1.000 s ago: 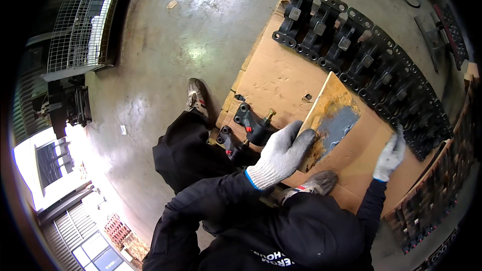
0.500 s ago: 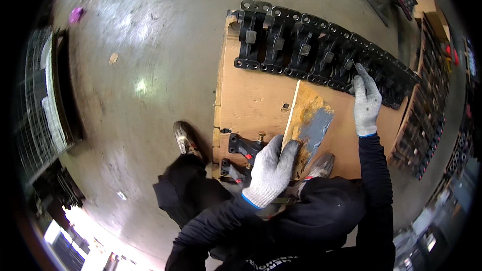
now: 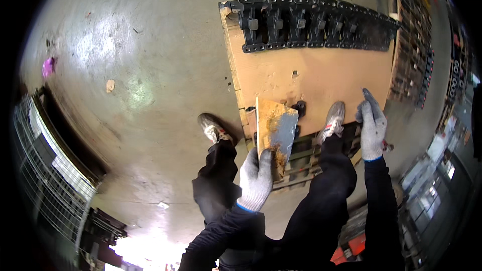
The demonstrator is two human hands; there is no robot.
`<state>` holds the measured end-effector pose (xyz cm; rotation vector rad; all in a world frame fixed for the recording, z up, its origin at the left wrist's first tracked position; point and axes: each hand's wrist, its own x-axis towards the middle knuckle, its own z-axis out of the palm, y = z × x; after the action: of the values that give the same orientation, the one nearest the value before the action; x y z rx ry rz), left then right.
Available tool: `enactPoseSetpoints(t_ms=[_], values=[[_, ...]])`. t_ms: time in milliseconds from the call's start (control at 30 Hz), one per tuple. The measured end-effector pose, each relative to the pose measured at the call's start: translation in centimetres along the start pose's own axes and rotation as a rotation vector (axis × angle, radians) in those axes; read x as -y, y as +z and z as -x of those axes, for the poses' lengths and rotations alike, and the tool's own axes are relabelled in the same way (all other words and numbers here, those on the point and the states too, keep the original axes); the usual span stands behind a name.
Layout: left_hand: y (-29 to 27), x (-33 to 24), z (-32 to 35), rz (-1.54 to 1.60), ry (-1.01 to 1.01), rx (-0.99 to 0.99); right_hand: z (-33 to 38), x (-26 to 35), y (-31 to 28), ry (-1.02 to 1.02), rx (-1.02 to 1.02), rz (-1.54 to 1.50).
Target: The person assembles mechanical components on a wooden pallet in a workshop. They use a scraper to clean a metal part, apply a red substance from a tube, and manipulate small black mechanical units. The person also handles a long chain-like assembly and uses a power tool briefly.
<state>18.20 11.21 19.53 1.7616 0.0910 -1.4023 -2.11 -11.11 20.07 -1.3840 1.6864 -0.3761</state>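
Note:
My left hand (image 3: 255, 180), in a grey knit glove, grips the lower end of a slanted wooden board (image 3: 266, 133) between thumb and fingers. Smears of grey paste (image 3: 285, 133) and yellow-brown residue cover the board's face. Off to the right, my right hand (image 3: 372, 125) hangs apart from the board, its dark-tipped index finger stretched out and the thumb away from it. Nothing shows between those fingers. A row of black metal track links (image 3: 301, 22) lies along the far side of a cardboard-covered pallet (image 3: 321, 73), beyond both hands.
My shoes stand at the pallet's near edge, beside exposed slats (image 3: 301, 163). Dark metal parts (image 3: 299, 108) sit partly hidden behind the board. Stacked black parts (image 3: 414, 35) line the right side. A wire cage (image 3: 55, 170) stands at left, with a purple scrap (image 3: 48, 67) on the floor.
My right hand has drawn back from the track links toward my body. The board, still in my left hand, now stands farther from the links, and my view has shifted back.

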Motion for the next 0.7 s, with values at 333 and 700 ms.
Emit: enactPoseSetpoints(t_ms=[333, 700], values=[[-17.5, -8.4, 8.5, -0.271, -0.072, 0.01, 18.5, 1.5, -0.8, 0.213, -0.288, -0.269], [-27.9, -7.9, 10.5, -0.743, 0.091, -0.166, 30.4, -2.5, 6.1, 0.371, -0.341, -0.506]])
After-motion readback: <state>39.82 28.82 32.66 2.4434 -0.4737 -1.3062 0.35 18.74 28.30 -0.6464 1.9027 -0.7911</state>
